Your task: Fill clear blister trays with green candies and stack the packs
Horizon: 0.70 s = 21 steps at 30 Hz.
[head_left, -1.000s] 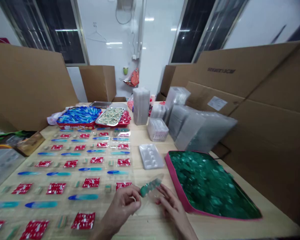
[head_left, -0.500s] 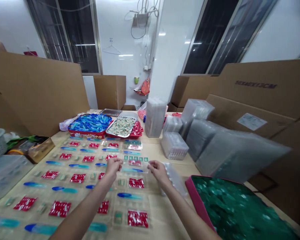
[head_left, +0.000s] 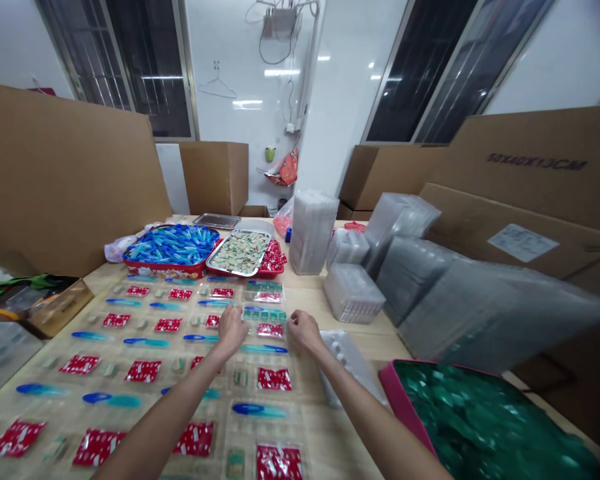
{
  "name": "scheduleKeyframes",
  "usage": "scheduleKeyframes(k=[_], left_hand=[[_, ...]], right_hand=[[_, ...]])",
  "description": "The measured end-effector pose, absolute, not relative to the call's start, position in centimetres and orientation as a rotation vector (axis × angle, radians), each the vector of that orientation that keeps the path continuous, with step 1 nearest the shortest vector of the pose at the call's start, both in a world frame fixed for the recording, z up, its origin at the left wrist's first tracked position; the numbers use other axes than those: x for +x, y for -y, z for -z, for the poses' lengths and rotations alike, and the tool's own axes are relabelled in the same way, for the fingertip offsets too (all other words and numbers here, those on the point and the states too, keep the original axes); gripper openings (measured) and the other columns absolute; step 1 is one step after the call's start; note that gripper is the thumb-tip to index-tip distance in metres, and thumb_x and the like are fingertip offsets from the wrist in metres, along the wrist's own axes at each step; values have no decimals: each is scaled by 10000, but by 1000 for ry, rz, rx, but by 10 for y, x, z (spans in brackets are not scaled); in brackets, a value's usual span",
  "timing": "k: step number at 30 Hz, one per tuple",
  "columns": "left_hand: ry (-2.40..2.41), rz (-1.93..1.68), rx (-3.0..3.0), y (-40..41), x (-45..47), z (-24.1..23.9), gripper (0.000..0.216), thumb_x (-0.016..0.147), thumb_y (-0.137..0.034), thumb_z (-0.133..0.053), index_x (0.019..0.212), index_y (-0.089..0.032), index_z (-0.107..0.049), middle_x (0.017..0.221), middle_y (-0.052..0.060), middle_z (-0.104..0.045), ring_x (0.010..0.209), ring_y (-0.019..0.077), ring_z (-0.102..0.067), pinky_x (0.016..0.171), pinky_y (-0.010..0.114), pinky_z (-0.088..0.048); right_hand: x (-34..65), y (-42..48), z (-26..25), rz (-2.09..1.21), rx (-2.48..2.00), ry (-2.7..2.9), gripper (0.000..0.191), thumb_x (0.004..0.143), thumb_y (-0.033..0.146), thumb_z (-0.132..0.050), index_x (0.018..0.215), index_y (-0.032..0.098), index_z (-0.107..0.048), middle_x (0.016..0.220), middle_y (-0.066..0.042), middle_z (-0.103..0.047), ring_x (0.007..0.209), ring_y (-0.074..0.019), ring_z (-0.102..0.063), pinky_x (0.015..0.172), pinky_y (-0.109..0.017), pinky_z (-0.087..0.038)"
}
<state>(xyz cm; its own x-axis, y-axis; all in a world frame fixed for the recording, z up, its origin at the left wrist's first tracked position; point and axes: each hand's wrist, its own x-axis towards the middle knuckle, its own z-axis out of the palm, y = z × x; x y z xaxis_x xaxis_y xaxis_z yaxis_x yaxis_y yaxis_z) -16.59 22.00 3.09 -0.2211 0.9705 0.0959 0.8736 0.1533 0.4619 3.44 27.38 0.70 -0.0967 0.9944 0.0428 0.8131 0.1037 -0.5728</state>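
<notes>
Fingers (head_left: 243, 327) on each hand are curled in, thumb close to fingertips; whether the left hand (head_left: 231, 331) or the right hand (head_left: 305, 332) grips anything, I cannot tell. Between them is a clear pack holding a red packet (head_left: 271, 331), with a green strip (head_left: 265, 315) along its far side. To work neatly, I would keep both hands level, bring the strip's ends down evenly and avoid nudging neighbouring packs. Behind rises a white wall (head_left: 325, 100) with dark windows (head_left: 140, 67); a large cardboard box (head_left: 535, 180) borders the right. Across the pale wooden table (head_left: 333, 433), packs lie in rows on the left, a pink-rimmed tray (head_left: 403, 397) of green pieces sits at near right, and clear plastic stacks (head_left: 313, 230) stand farther back. At the far end are blue pens (head_left: 175, 244) and a smaller metal tray (head_left: 230, 271) of little packets.
</notes>
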Motion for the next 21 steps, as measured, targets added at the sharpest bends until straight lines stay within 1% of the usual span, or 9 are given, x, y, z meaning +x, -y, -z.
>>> scheduleKeyframes(k=[3, 5, 6, 8, 11, 16, 18, 21], left_hand=[[-2047, -573, 2064, -215, -158, -35, 348, 778, -117, -490, 1100, -175, -607, 1228, 95, -578, 1227, 255, -447, 1036, 365, -334], [-1939, -514, 2197, -215, -153, -36, 396, 782, -133, -497, 1164, -205, -573, 1255, 71, -575, 1272, 243, -404, 1066, 375, -301], [-1904, -481, 2238, -215, -151, -36, 415, 789, -135, -490, 1192, -206, -554, 1240, 76, -587, 1261, 244, -419, 1064, 391, -302], [-1870, -419, 2287, -215, -148, -34, 429, 806, -140, -466, 1229, -184, -522, 1179, 104, -619, 1189, 252, -489, 1038, 422, -326], [-1865, -355, 2321, -216, -147, -30, 392, 836, -165, -438, 1220, -150, -515, 1120, 136, -637, 1103, 261, -549, 1012, 448, -340], [-1877, -315, 2345, -216, -147, -29, 336, 851, -176, -421, 1167, -160, -534, 1106, 134, -643, 1117, 265, -542, 1026, 476, -313], [-1877, -310, 2352, -215, -146, -30, 328, 851, -170, -417, 1157, -175, -535, 1125, 121, -642, 1129, 260, -536, 1036, 487, -300], [-1853, -319, 2384, -213, -142, -32, 342, 852, -172, -421, 1180, -188, -518, 1238, 112, -591, 1202, 249, -485, 1075, 477, -252]], right_hand=[[35, -269, -12, -521, -1676, 2042, 350, 795, 95, -473, 1098, 139, -642, 1069, -119, -679, 995, -217, -606, 847, -265, -415], [36, -267, -14, -500, -1591, 2105, 429, 783, 52, -462, 1161, 179, -622, 1173, -90, -644, 1091, -198, -564, 921, -251, -390], [36, -266, -13, -496, -1560, 2133, 452, 774, 38, -461, 1169, 186, -624, 1178, -89, -643, 1106, -199, -556, 938, -254, -385], [37, -266, -11, -499, -1536, 2170, 460, 759, 24, -456, 1156, 166, -641, 1128, -115, -665, 1080, -218, -575, 936, -275, -398], [38, -269, -6, -520, -1532, 2184, 465, 735, 9, -450, 1128, 143, -660, 1094, -132, -683, 1058, -231, -598, 930, -287, -413], [43, -276, -8, -580, -1500, 2138, 477, 727, 9, -435, 1097, 195, -670, 1079, -52, -709, 1029, -175, -627, 913, -246, -440], [52, -276, -14, -579, -1501, 2086, 463, 752, 29, -414, 1108, 194, -661, 1099, -47, -700, 1009, -165, -637, 898, -252, -460], [77, -268, -27, -543, -1519, 2001, 416, 791, 78, -411, 1117, 191, -644, 1136, -60, -675, 996, -171, -638, 873, -278, -483]])
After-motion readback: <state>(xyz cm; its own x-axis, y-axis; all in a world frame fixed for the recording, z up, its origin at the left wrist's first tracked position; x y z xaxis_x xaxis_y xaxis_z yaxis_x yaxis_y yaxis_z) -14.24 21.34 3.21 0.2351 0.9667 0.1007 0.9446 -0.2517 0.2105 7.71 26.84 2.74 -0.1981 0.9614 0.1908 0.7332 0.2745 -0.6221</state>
